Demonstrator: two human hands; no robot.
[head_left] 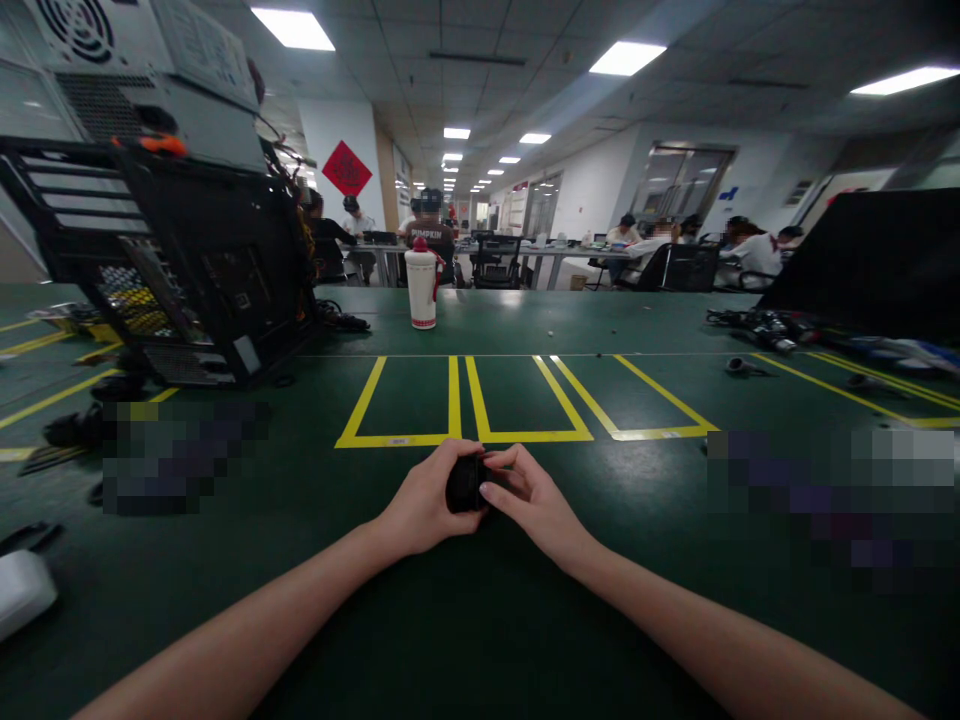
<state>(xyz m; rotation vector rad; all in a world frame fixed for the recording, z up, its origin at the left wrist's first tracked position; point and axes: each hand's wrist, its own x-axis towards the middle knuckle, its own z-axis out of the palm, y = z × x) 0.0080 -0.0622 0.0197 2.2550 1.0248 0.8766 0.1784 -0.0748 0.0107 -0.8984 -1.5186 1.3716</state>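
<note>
A small black object (465,484) sits between both my hands, just above the green table mat (480,620) near its front middle. My left hand (424,502) wraps its fingers around the object's left side. Against the right side, my right hand (529,496) pinches it with thumb and fingertips. What the object is I cannot make out. Yellow taped rectangles (465,405) lie on the mat just beyond my hands.
An open black computer case (187,265) stands at the left with cables beside it. A white bottle with a red cap (421,285) stands at mid-table. Small dark parts (761,325) lie at the right. A white item (22,590) rests at the left edge. People sit at far tables.
</note>
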